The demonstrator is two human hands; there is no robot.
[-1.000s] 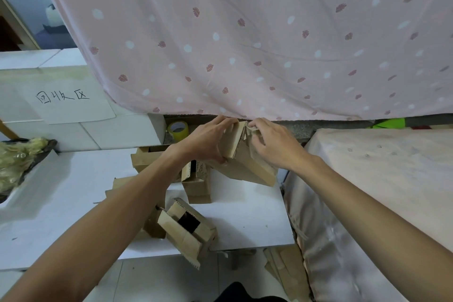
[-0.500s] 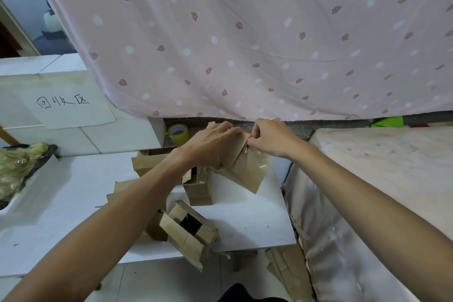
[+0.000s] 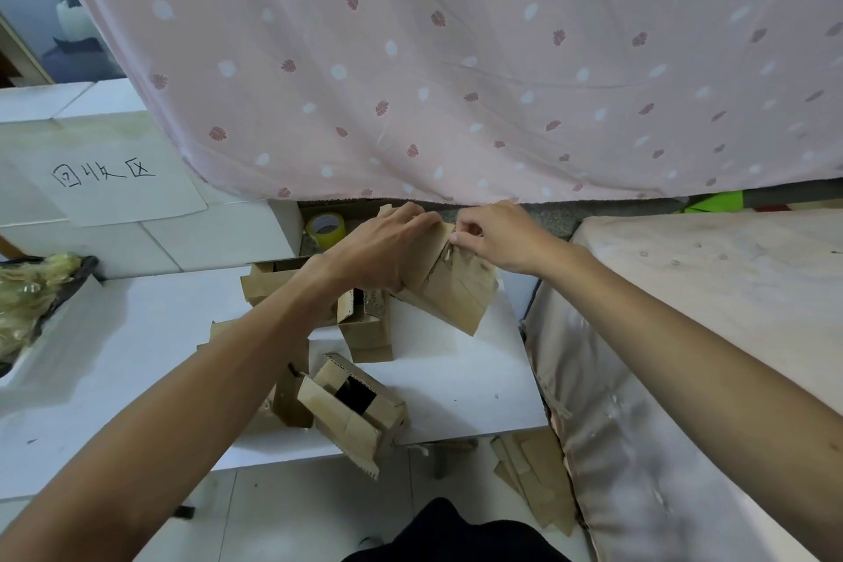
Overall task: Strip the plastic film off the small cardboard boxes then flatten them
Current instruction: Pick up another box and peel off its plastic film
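Soft, even daylight fills this spot, bright with no hard glare. The white desk (image 3: pixel 137 333) looks nearly washed out, with only pale grey shadows at its left end and beside the cardboard boxes (image 3: pixel 360 415). The left hand (image 3: pixel 383 251) and right hand (image 3: pixel 497 237) are sharp. The plastic film (image 3: pixel 476 272) on the held box (image 3: pixel 451 297), below the right fingers (image 3: pixel 460 229), gives a dull sheen. The bed cover (image 3: pixel 638 447), low on the right, smears soft. Wide-angle bending bows the curtain (image 3: pixel 456 59) hem and swells both forearms toward the bottom corners. The upper-left corner is dimmer and bluish.
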